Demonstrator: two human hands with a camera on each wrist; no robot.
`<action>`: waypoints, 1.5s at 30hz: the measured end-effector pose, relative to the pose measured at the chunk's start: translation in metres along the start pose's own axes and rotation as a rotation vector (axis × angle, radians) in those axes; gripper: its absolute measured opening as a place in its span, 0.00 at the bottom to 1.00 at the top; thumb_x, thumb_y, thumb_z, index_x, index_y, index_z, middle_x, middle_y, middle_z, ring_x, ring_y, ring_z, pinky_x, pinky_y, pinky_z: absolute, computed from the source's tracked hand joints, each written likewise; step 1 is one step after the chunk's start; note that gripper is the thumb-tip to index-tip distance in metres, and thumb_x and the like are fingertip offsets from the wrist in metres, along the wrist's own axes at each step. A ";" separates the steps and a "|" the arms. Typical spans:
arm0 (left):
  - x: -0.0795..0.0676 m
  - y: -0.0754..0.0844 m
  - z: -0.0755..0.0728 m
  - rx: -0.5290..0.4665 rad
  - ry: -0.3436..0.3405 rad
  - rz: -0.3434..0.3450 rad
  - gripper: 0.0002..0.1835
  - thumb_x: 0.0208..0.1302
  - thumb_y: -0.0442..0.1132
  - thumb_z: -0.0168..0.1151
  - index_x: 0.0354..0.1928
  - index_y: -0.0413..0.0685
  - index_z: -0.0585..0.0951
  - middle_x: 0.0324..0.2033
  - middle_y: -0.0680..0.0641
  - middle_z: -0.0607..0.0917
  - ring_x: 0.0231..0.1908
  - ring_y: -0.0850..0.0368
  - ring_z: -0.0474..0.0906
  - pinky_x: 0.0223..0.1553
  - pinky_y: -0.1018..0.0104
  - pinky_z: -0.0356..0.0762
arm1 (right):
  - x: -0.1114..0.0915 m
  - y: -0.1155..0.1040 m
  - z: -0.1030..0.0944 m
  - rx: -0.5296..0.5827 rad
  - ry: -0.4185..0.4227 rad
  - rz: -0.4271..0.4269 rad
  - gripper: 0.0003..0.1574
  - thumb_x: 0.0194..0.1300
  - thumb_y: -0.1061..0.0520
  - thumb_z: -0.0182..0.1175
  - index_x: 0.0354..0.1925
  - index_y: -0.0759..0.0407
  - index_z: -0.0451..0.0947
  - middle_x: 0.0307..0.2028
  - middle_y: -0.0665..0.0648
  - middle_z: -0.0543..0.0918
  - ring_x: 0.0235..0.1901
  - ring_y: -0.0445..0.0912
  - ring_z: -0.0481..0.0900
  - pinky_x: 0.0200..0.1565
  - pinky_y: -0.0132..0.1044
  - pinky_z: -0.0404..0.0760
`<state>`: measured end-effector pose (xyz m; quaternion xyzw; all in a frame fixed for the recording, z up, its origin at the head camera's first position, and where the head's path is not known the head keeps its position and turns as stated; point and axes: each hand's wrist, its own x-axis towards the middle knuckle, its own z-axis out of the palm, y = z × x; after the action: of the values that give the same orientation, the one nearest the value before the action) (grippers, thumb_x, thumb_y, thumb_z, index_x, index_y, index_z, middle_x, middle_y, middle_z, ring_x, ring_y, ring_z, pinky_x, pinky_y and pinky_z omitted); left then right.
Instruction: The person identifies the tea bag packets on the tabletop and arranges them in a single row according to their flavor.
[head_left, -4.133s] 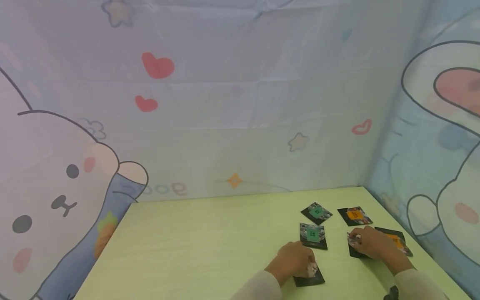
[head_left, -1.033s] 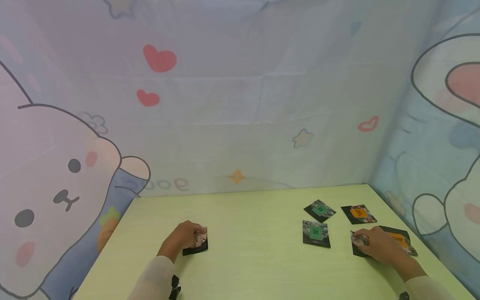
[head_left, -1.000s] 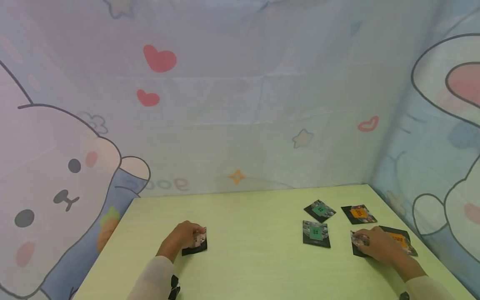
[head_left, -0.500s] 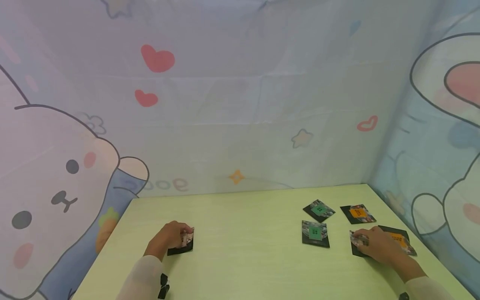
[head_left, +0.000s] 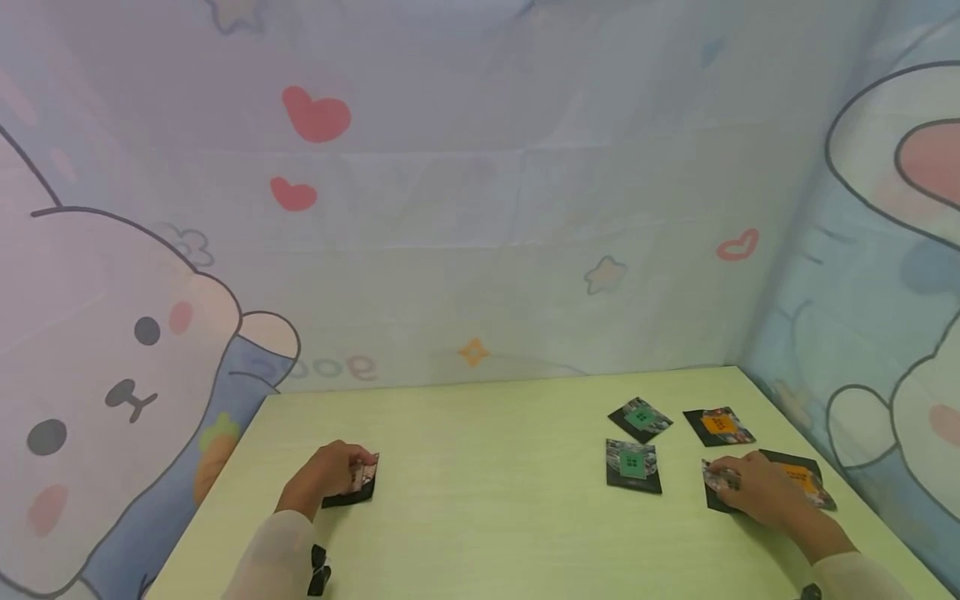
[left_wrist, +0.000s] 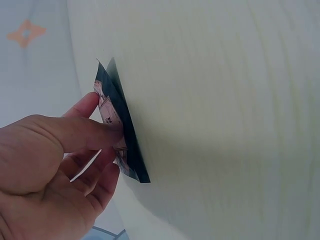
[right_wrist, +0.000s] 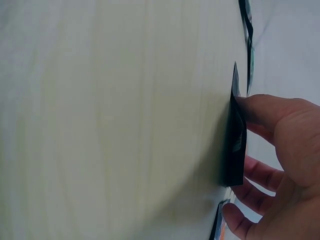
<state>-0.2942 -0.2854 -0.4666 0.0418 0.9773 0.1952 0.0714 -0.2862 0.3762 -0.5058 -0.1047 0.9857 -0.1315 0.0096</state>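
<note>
At the table's left side, my left hand (head_left: 326,473) pinches a small black sachet (head_left: 367,482) with a pinkish print. In the left wrist view, thumb and fingers grip this sachet (left_wrist: 131,145) by its face, close over the table, with its shadow beside it. On the right, my right hand (head_left: 757,490) pinches another black sachet (head_left: 716,497), whose label is mostly covered by the fingers. The right wrist view shows that sachet (right_wrist: 234,160) edge-on between thumb and fingers, low over the tabletop. Whether either sachet touches the table is hard to tell.
Two green-labelled sachets, one turned askew (head_left: 640,419) and one nearer (head_left: 633,465), lie right of centre. An orange-labelled sachet (head_left: 718,426) lies behind my right hand, another (head_left: 804,479) beside it. A printed cloth backdrop (head_left: 450,208) rises behind the pale table (head_left: 487,517).
My left hand has carried the pinkish sachet from beside the green-labelled ones to the table's left, shifting slightly further left in the last second. My right hand has stayed on its sachet.
</note>
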 end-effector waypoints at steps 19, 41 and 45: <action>0.003 -0.004 0.004 -0.104 0.002 -0.053 0.25 0.54 0.20 0.67 0.51 0.50 0.88 0.56 0.37 0.84 0.51 0.47 0.79 0.47 0.55 0.78 | -0.004 -0.005 -0.006 0.044 -0.018 -0.007 0.23 0.66 0.48 0.66 0.56 0.56 0.82 0.46 0.68 0.80 0.41 0.57 0.79 0.34 0.50 0.77; -0.002 0.006 0.000 -0.042 0.017 -0.056 0.25 0.52 0.21 0.68 0.51 0.50 0.87 0.51 0.38 0.85 0.45 0.49 0.78 0.46 0.54 0.77 | -0.011 -0.019 0.000 0.025 -0.019 -0.003 0.21 0.62 0.46 0.69 0.53 0.50 0.84 0.43 0.60 0.80 0.33 0.46 0.75 0.36 0.48 0.72; -0.004 0.008 -0.001 -0.032 0.011 -0.066 0.25 0.52 0.20 0.67 0.50 0.51 0.87 0.51 0.37 0.84 0.43 0.50 0.76 0.43 0.57 0.75 | -0.013 -0.022 0.004 0.051 -0.025 -0.002 0.22 0.61 0.46 0.69 0.52 0.49 0.84 0.42 0.58 0.79 0.32 0.45 0.73 0.34 0.46 0.71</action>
<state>-0.2903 -0.2789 -0.4626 0.0072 0.9752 0.2086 0.0731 -0.2691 0.3569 -0.5045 -0.1071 0.9817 -0.1555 0.0244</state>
